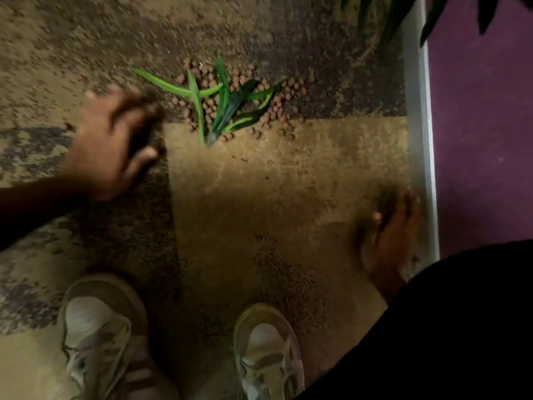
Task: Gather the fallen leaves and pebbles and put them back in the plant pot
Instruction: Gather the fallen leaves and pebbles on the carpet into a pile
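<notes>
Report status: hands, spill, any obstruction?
Left hand open, beside pile. Right hand open, holding nothing. Leaves and pebbles on carpet. Nothing blocking.

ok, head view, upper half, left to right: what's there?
left hand → fallen leaves on the pebbles → white baseboard → purple wall

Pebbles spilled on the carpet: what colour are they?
Reddish-brown, small and round, the pebbles lie scattered under and around the green leaves. The head view shows them.
</notes>
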The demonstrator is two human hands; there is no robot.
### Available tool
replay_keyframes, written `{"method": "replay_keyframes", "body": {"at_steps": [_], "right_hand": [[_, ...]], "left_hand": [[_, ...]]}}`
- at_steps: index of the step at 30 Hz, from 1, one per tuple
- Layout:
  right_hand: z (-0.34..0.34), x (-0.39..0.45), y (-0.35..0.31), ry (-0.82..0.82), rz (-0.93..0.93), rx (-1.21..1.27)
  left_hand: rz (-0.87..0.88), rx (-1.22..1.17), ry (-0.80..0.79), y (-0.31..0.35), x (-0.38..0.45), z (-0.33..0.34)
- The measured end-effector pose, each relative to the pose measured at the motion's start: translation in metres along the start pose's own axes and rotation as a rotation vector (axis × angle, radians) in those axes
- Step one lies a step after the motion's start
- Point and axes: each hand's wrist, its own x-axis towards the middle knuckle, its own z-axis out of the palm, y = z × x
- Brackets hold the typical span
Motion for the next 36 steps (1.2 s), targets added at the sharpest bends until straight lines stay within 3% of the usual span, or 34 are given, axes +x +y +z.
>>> {"method": "replay_keyframes", "body": {"at_steps": [3, 6, 8, 14, 16, 20, 25, 27, 31, 36], "right_hand": [[0.005, -0.049, 0.005, -0.103, 0.144, -0.145], [0.022, -0.051, -0.022, -0.179, 0.195, -0.148], [0.030, -0.034, -0.046, -0.200, 0.112, -0.124], [0.024, 0.000, -0.112, -0.353, -0.461, 0.015], [0.014, -0.002, -0.105, -0.337, -0.494, 0.098], [-0.004, -0.029, -0.045, -0.131, -0.139, 0.126], [-0.016, -0.084, 0.023, -0.022, 0.729, 0.031], [-0.015, -0.091, 0.030, -0.056, 0.939, -0.004], [-0.005, -0.075, 0.011, -0.056, 0.896, 0.105], [-0.003, -0.048, -0.015, -0.129, 0.375, 0.185]], "left_hand": [[-0.303, -0.059, 0.121, -0.012, 0.025, 0.008], [-0.458, -0.033, 0.152, 0.017, 0.050, 0.019], [-0.407, -0.020, 0.126, 0.052, 0.065, 0.021], [-0.146, -0.191, 0.057, 0.119, 0.069, 0.035], [-0.129, -0.244, 0.080, 0.124, 0.065, 0.033], [-0.122, -0.283, 0.129, 0.113, 0.054, 0.028], [-0.092, -0.246, 0.106, 0.103, 0.049, 0.027], [-0.076, -0.182, 0.075, 0.104, 0.051, 0.030], [-0.035, -0.105, 0.050, 0.106, 0.052, 0.031], [-0.047, -0.122, 0.051, 0.108, 0.051, 0.029]]}}
